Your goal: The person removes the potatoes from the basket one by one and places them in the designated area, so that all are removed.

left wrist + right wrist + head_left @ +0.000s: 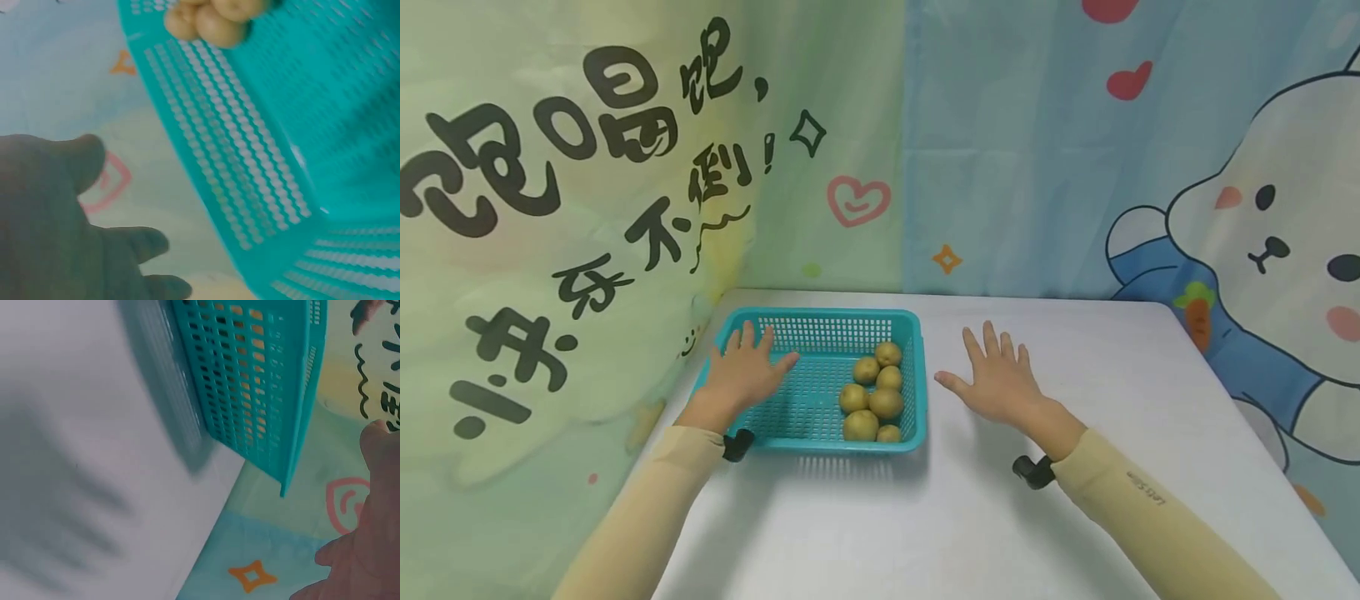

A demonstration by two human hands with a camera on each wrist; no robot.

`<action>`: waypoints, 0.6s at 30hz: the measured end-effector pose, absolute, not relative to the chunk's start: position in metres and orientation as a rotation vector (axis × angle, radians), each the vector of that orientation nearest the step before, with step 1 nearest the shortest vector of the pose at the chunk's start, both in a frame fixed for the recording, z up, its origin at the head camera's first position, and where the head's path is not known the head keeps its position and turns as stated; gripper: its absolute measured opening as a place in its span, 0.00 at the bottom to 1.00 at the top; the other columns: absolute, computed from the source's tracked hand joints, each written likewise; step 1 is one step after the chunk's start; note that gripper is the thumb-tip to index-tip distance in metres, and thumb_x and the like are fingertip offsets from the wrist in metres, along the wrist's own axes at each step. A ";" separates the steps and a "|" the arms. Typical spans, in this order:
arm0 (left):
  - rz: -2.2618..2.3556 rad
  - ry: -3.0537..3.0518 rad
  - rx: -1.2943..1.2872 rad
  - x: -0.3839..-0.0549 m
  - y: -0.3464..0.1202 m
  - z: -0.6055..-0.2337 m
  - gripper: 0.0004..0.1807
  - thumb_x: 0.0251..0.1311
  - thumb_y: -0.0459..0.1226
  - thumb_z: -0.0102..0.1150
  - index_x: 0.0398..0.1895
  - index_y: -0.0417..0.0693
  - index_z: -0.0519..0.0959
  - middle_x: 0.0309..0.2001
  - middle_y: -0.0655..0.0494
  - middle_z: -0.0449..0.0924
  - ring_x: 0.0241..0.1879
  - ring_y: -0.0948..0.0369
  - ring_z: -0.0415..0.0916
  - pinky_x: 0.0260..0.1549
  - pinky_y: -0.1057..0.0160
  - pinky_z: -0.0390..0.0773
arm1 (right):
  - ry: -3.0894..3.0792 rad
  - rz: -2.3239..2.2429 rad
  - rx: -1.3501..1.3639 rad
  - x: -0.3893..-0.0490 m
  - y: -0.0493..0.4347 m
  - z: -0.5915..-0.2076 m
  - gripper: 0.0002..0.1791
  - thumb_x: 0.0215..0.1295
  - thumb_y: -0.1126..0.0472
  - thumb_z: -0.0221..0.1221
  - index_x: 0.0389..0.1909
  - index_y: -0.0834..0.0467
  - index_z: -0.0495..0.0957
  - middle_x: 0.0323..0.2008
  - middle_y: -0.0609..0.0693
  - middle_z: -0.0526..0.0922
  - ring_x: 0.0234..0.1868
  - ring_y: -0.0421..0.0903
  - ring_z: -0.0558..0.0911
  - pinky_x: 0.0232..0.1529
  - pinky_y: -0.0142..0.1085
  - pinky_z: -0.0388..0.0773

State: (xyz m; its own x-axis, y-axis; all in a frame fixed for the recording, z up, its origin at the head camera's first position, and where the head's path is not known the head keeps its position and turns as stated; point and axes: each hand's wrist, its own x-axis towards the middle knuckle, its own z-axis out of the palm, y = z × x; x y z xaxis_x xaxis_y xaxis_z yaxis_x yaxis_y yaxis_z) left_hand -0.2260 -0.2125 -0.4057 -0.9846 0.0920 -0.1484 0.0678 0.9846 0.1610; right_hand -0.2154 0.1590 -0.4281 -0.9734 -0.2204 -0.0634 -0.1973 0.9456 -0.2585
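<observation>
A teal plastic basket [820,447] sits on the left half of the table. Several small potatoes [886,404] lie gathered along its right side; the left wrist view catches a few potatoes [220,26] too. Over the basket's left part hovers my left hand [747,375], fingers spread and holding nothing. My right hand [996,379] is held above the table to the right of the basket, its fingers also spread and nothing in them. In the right wrist view, that hand [369,537] appears at the edge, apart from the basket's outer wall [244,381].
The white table [970,525] carries the basket. Behind it hangs a printed curtain [1015,200] with hearts, lettering and a cartoon bear. Each wrist wears a black strap-mounted device, such as the right one [1033,472].
</observation>
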 end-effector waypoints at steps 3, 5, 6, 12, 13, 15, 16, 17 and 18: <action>0.238 2.941 0.061 -0.218 -0.230 -0.411 0.44 0.71 0.61 0.36 0.77 0.39 0.45 0.75 0.28 0.35 0.73 0.32 0.36 0.63 0.27 0.39 | 3.001 -0.430 -0.423 -0.214 0.152 -0.433 0.52 0.67 0.27 0.42 0.77 0.60 0.44 0.76 0.67 0.41 0.74 0.70 0.45 0.69 0.65 0.41; 0.259 2.925 0.034 -0.212 -0.240 -0.415 0.45 0.71 0.59 0.39 0.77 0.37 0.45 0.74 0.26 0.34 0.72 0.31 0.37 0.63 0.27 0.40 | 2.987 -0.495 -0.536 -0.211 0.145 -0.436 0.49 0.68 0.31 0.46 0.77 0.60 0.47 0.76 0.66 0.44 0.74 0.68 0.49 0.70 0.63 0.45; 0.267 2.921 0.021 -0.210 -0.244 -0.418 0.45 0.71 0.58 0.40 0.77 0.36 0.44 0.74 0.26 0.34 0.72 0.31 0.37 0.63 0.27 0.41 | 2.973 -0.529 -0.599 -0.210 0.141 -0.438 0.47 0.69 0.33 0.48 0.77 0.60 0.48 0.76 0.65 0.46 0.74 0.67 0.50 0.70 0.62 0.47; 0.328 2.912 -0.103 -0.196 -0.263 -0.435 0.46 0.70 0.54 0.46 0.76 0.33 0.42 0.73 0.24 0.31 0.72 0.30 0.36 0.61 0.26 0.48 | 2.898 -0.629 -0.911 -0.203 0.122 -0.444 0.41 0.68 0.44 0.58 0.74 0.59 0.57 0.74 0.61 0.55 0.73 0.63 0.57 0.70 0.57 0.54; 0.332 2.915 -0.124 -0.195 -0.266 -0.439 0.46 0.70 0.54 0.46 0.76 0.33 0.41 0.73 0.24 0.30 0.72 0.30 0.36 0.61 0.26 0.50 | 2.897 -0.623 -0.953 -0.203 0.120 -0.446 0.39 0.68 0.46 0.59 0.73 0.59 0.59 0.73 0.61 0.57 0.72 0.62 0.59 0.70 0.56 0.55; 0.356 2.932 -0.164 -0.193 -0.270 -0.446 0.46 0.70 0.52 0.48 0.76 0.33 0.39 0.73 0.24 0.28 0.71 0.29 0.38 0.59 0.26 0.53 | 2.897 -0.602 -1.032 -0.202 0.114 -0.448 0.36 0.67 0.50 0.61 0.71 0.60 0.63 0.72 0.60 0.62 0.71 0.60 0.62 0.69 0.54 0.58; 0.375 2.949 -0.183 -0.193 -0.273 -0.450 0.47 0.70 0.51 0.48 0.76 0.33 0.38 0.73 0.25 0.28 0.70 0.28 0.40 0.58 0.27 0.56 | 2.899 -0.590 -1.077 -0.202 0.110 -0.449 0.35 0.66 0.51 0.62 0.70 0.60 0.65 0.70 0.60 0.64 0.70 0.58 0.64 0.69 0.52 0.60; 0.397 2.967 -0.201 -0.194 -0.275 -0.454 0.47 0.70 0.50 0.48 0.76 0.34 0.37 0.74 0.25 0.28 0.69 0.28 0.44 0.57 0.27 0.59 | 2.899 -0.572 -1.116 -0.202 0.107 -0.450 0.33 0.65 0.52 0.63 0.68 0.60 0.67 0.69 0.60 0.66 0.69 0.58 0.66 0.68 0.51 0.62; 0.424 2.987 -0.221 -0.195 -0.277 -0.457 0.47 0.69 0.50 0.48 0.76 0.34 0.37 0.74 0.25 0.29 0.67 0.27 0.48 0.55 0.28 0.62 | 2.894 -0.559 -1.155 -0.202 0.103 -0.451 0.32 0.65 0.53 0.63 0.67 0.60 0.69 0.67 0.59 0.69 0.68 0.56 0.68 0.67 0.50 0.63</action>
State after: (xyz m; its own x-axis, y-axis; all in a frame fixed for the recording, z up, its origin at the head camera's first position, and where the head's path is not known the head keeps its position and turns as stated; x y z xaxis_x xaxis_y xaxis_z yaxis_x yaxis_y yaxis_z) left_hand -0.1946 -0.2771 -0.4574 -0.9826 -0.1273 -0.1354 -0.1599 0.9502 0.2676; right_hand -0.2025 0.1032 -0.4506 -0.7333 -0.6631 0.1506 -0.6715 0.6713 -0.3139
